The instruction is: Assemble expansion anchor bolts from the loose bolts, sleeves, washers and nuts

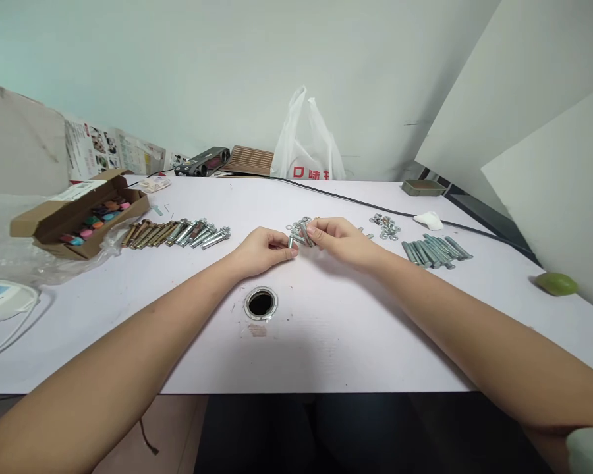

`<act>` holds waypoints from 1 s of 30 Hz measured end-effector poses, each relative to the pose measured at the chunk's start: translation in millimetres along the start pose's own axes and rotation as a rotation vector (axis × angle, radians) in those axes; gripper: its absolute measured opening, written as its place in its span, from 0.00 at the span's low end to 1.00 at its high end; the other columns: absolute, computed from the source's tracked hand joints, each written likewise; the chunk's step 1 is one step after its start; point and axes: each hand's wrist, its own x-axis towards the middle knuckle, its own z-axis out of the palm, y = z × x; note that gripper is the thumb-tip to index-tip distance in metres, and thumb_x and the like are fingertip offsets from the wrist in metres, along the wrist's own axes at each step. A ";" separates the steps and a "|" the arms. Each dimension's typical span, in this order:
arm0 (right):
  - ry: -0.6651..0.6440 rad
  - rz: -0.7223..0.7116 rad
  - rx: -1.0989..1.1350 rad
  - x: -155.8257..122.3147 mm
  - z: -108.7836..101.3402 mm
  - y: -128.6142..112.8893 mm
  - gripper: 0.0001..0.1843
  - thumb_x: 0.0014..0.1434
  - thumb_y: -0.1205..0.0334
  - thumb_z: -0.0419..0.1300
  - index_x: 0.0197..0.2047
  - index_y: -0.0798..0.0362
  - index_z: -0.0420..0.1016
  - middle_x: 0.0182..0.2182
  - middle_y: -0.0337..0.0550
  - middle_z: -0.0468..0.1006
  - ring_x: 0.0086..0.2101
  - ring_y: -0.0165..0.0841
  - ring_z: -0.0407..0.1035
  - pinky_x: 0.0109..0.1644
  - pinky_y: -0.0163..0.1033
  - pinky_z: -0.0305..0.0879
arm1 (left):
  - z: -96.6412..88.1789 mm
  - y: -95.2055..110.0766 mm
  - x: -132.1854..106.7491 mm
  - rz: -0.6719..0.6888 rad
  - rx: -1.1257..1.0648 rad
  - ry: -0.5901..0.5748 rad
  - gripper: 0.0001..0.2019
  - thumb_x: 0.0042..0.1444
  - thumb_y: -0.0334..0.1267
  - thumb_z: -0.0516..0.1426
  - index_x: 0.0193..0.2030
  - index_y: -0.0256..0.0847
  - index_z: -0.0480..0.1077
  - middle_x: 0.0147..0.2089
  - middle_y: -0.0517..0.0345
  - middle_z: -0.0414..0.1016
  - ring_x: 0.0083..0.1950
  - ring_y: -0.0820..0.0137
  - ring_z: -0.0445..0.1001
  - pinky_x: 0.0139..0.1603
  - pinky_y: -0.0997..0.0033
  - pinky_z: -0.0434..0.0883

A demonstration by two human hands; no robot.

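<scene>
Near the middle of the table, my left hand [263, 253] is closed with thumb and fingers round a small silver metal cylinder [291, 241]; most of it is hidden. Just to its right, my right hand [343, 240] pinches a silver bolt [304, 230] between thumb and fingers. Beneath and behind the fingertips lie more silver bolts and washers [305, 220], partly covered by the hands. Brass-coloured bolts [145, 234] and silver anchor bolts [202, 234] lie in a row left of my left hand. Right of my right hand are nuts and washers [388, 227] and a group of silver bolts [432, 251].
A round cable hole [261, 303] opens in the table in front of my hands. An open cardboard box [79, 224] with colourful items stands left. A black cable [346, 196] crosses the back near a white plastic bag [309, 141]. A green fruit [556, 284] lies right.
</scene>
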 end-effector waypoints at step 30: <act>0.197 -0.190 -0.404 7.6 14.0 -17.0 0.08 0.59 0.58 0.62 0.34 0.53 0.79 0.32 0.41 0.79 0.34 0.32 0.68 0.43 0.40 0.61 | 6.6 7.8 -2.2 0.051 0.164 0.018 0.13 0.51 0.46 0.61 0.34 0.38 0.80 0.22 0.64 0.66 0.26 0.77 0.58 0.28 0.75 0.56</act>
